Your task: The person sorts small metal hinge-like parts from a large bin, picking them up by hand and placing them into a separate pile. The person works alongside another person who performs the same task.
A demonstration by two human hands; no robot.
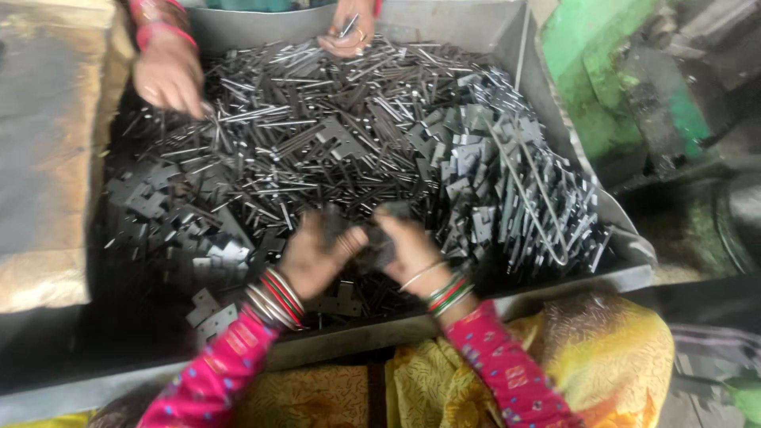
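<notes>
I read this as the joining step: my left hand (315,255) and right hand (408,252) meet over the near edge of the metal tray (507,305), fingers pinched together on a dark hinge piece (379,238) held between them. It is blurred, so I cannot tell whether it is one leaf or two. The next move, as I judge it, calls for lining up the knuckles and feeding in a pin from the heap of pins (301,119) beyond my hands.

Just right of my right hand stands a row of hinge leaves strung on bent wire (523,198); loose flat leaves (214,254) lie left of my left hand.

Across the tray, a co-worker's two hands work (one (168,71) at the far left, the other (349,32) straight ahead holding a pin). Green machinery (610,87) stands to the right; a worn wooden block (47,150) to the left.
</notes>
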